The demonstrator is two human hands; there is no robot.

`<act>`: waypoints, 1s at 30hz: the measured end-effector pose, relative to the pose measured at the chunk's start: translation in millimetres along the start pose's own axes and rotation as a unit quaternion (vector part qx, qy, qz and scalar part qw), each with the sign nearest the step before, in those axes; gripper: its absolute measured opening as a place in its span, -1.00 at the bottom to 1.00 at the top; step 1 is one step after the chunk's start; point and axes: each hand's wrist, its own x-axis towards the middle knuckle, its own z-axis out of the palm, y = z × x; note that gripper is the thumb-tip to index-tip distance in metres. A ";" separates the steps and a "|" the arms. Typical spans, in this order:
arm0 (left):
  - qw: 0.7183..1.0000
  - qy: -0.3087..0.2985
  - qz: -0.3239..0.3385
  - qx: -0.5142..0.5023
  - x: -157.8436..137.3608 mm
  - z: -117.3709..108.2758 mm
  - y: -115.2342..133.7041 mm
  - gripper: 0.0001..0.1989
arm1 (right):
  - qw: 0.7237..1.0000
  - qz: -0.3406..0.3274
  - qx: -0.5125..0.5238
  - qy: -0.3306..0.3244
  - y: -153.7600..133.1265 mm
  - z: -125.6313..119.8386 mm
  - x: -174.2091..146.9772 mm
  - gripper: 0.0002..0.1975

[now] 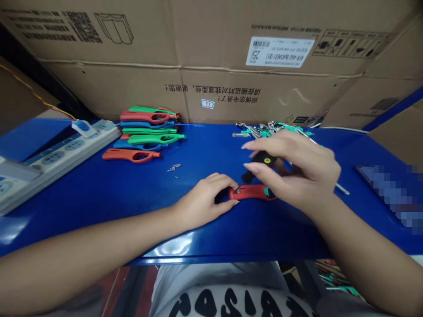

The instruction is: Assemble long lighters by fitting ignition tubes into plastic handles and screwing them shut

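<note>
A red lighter casing (251, 192) lies on the blue table, with a green part at its right end. My left hand (206, 200) pinches the left end of this casing between thumb and fingers. Held in my right hand (297, 169) is a screwdriver (263, 161) with a black handle and a yellow ring. It tilts down to the left, its thin shaft reaching the casing near my left fingertips. Whether the tip sits on a screw cannot be made out. Several small screws (174, 167) are scattered beyond my left hand.
A pile of red, green and blue lighter casings (142, 139) lies at the back left, beside a white power strip (66, 154). Lighter inner parts with wires (257, 130) are heaped at the back right. A phone (386, 191) lies far right. A cardboard box (132, 83) walls off the back.
</note>
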 end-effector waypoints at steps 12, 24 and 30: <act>1.000 -0.003 -0.005 -0.003 0.2 -0.5 0.5 -0.86 | 0.996 0.057 0.028 -0.055 -0.7 -3.9 1.1 -0.68; 1.000 -0.003 -0.008 0.001 0.0 -0.6 0.6 -0.87 | 0.982 0.090 0.117 -0.118 -0.6 -5.0 0.2 -0.63; 1.000 0.004 0.002 0.005 -0.3 0.2 0.4 -0.84 | 0.999 -0.007 -0.034 -0.010 2.6 -0.6 0.2 -0.78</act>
